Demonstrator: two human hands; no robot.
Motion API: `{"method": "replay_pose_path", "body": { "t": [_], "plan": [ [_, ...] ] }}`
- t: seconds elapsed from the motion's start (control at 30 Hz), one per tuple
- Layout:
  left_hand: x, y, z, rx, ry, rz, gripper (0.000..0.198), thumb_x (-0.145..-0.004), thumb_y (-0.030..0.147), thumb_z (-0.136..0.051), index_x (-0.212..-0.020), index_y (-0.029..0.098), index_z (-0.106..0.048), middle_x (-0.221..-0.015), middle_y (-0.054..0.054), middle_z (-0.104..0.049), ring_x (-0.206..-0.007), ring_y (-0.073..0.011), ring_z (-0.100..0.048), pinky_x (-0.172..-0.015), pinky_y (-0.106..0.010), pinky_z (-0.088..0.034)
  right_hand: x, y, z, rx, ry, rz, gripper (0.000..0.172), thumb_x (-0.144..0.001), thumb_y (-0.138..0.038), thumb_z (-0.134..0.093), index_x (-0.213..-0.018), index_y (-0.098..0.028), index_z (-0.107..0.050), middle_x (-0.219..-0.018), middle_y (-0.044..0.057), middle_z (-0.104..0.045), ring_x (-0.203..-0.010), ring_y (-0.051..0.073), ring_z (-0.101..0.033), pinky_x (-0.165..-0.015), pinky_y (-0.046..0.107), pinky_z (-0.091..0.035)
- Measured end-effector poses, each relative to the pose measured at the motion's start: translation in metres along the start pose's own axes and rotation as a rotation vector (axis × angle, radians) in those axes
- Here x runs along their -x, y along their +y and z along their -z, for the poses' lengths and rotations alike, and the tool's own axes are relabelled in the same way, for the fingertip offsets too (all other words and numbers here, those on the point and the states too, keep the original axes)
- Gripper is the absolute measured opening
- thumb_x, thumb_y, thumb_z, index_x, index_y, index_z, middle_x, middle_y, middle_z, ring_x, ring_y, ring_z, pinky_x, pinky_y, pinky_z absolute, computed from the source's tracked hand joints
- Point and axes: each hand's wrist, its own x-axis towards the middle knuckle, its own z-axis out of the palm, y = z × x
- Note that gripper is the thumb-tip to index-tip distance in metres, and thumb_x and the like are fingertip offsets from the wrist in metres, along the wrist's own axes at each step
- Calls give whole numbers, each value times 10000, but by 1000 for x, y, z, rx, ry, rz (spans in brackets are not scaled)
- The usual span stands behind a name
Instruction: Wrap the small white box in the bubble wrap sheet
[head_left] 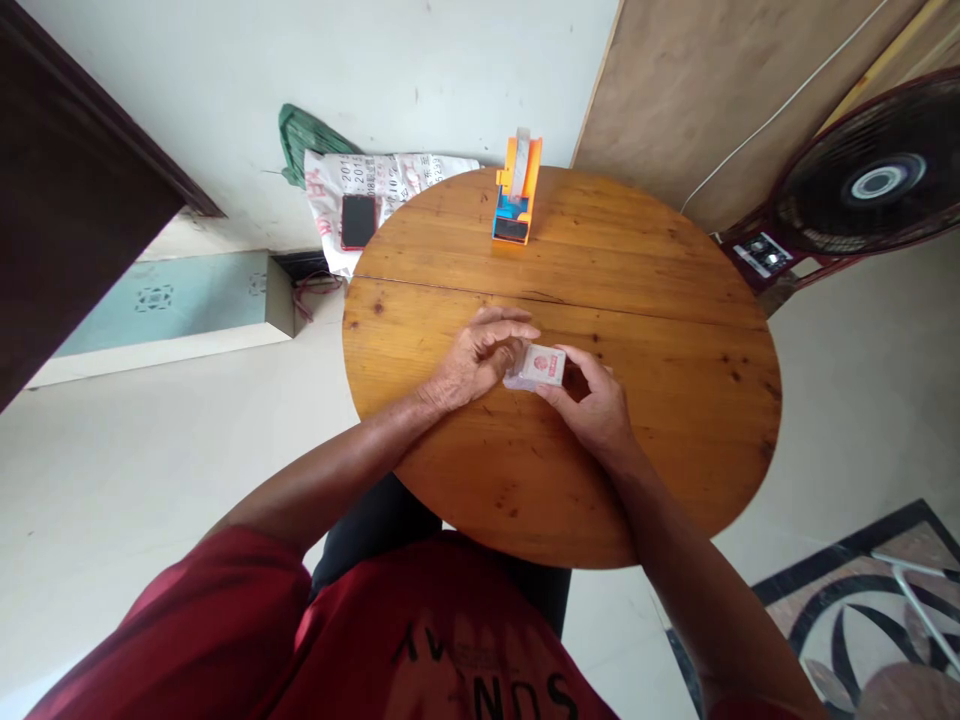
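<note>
One round table (660,330): varnished wood, streaked grain, dark knots, a seam across. One circular fan (870,180), dark, beyond its right edge. Two bare hands over the tabletop. Right hand (600,405) clamps one end of a small box (544,365) between thumb and fingers; left hand (480,355), fingers bent, meets the other end, whether pinching I can't tell from here. One tape dispenser (517,205), orange-and-blue plastic, far side. The one small box: squared, white, red print, glossy clear film.
</note>
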Motion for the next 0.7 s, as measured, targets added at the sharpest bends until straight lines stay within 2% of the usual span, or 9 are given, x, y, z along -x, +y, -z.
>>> {"method": "replay_pose_path", "body": {
  "t": [0.17,0.3,0.53,0.7],
  "plan": [
    [1,-1,1,-123,-150,-121,350,-965,406,-589,-1211,213,-747,-1433,-129,-589,-1332,-305,-528,-1159,-482,-370,-2,6,0,-24,-4,7,456,-799,-457,-765,-1201,-262,-674,-1130,83,-780,-993,286,-737,-902,478,-560],
    [0,-3,0,-235,-239,-151,359,-989,382,-551,-1272,230,-711,-1531,-151,-506,-1406,-315,-469,-1179,-548,-331,-1,7,0,-32,-13,8,461,-803,-453,-765,-1211,-260,-673,-1139,87,-779,-1004,292,-737,-921,491,-552],
    [1,-14,-1,-419,-264,-270,374,-976,453,-569,-1287,295,-702,-1619,-134,-395,-1494,-358,-355,-1192,-593,-255,-2,7,1,-58,-46,4,464,-817,-440,-766,-1222,-238,-666,-1158,102,-774,-1038,300,-732,-943,496,-545],
    [6,-10,1,-514,-228,-330,439,-1003,504,-500,-1325,263,-675,-1655,-151,-323,-1473,-377,-389,-1169,-610,-299,-2,3,2,-42,-52,-19,513,-827,-476,-748,-1267,-234,-648,-1212,117,-757,-1081,314,-722,-968,505,-538]
  ]
}}
